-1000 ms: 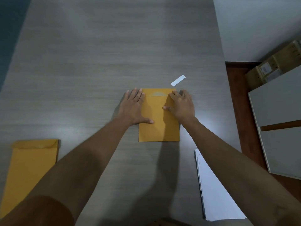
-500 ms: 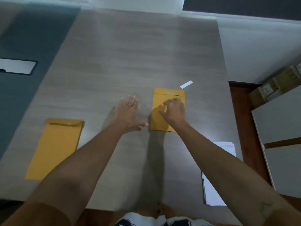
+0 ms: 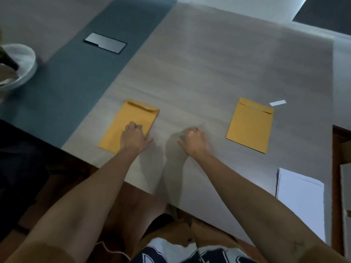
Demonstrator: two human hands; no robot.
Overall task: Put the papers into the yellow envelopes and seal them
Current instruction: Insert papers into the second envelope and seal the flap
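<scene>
Grey table [image 3: 209, 73] — bowl [image 3: 28, 73], strip [image 3: 277, 103], papers [image 3: 300, 196]

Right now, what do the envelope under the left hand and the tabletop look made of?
Left envelope: matte yellow-brown kraft paper, thin and flat, with a creased flap. Tabletop: probably grey wood-grain laminate, judging by even streaks and soft sheen; solid wood is possible.

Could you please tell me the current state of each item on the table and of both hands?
left hand: fingers curled, resting on the left envelope.
right hand: fingers curled over the table, nothing visibly held.
left envelope: flat, flap folded over.
right envelope: flat, flap folded down, untouched.
paper stack: at the table's edge, untouched.
white strip: loose, beyond the right envelope.
</scene>
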